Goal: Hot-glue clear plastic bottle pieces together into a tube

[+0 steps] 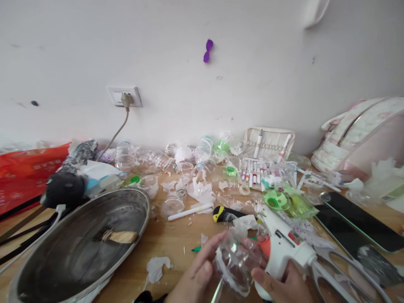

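In the head view, my left hand (198,269) is closed around a clear cut plastic bottle piece (235,263) at the bottom centre. My right hand (280,284) grips a white hot glue gun (280,235) with an orange-red part near my fingers. The gun stands right beside the plastic piece; whether its nozzle touches anything I cannot tell. Just beyond lies a black and yellow utility knife (229,213), partly under a white scrap. A green pointed tip (196,249) shows beside my left hand.
A metal basin (145,210) holding a brush-like wooden piece takes up the left. Plastic bottle scraps and a marker case (268,143) line the wall. At right lie dark phones (366,219), grey loop handles (334,261) and a backpack (362,139). A white marker (191,211) lies mid-table.
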The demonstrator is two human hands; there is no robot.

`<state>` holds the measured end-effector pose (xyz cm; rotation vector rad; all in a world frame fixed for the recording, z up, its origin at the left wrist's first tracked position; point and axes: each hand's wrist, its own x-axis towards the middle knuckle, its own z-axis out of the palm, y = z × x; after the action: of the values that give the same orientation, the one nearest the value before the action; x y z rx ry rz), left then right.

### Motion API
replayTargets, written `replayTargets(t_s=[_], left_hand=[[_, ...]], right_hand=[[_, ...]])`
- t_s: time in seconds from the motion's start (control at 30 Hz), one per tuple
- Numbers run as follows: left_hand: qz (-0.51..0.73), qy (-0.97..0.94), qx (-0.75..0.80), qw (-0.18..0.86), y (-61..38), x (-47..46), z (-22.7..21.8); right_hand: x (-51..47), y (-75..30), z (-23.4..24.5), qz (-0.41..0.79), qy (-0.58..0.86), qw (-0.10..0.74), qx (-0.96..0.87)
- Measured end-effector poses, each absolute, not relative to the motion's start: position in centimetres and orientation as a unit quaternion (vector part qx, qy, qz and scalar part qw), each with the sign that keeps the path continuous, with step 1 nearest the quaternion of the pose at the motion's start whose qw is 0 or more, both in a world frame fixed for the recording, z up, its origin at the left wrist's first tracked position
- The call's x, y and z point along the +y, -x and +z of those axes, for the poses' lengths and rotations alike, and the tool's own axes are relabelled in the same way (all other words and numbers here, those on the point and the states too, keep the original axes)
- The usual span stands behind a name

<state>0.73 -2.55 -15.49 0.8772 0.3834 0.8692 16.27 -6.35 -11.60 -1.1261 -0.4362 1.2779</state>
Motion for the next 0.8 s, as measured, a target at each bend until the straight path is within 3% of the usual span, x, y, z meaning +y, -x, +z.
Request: replayTargets(t_s=[0.17,0.47,0.8], left_hand=[[0.369,-0.478,0.148,0.783,-0.8,-2.9,-15.2],[0.35,-0.521,0.254,0.736,-0.5,-3.0,-14.0],[0.362,-0.498,0.222,0.756,-0.5,-3.7,-13.6]], right_hand=[[-6.0,-16.8,-11.7,0.542,0.468,0.677,-0.171],[-5.9,-17.2,-11.7,0.548,0.487,0.652,-0.195],[-6.0,-17.5,-12.4,0.556,0.504,0.624,-0.218]])
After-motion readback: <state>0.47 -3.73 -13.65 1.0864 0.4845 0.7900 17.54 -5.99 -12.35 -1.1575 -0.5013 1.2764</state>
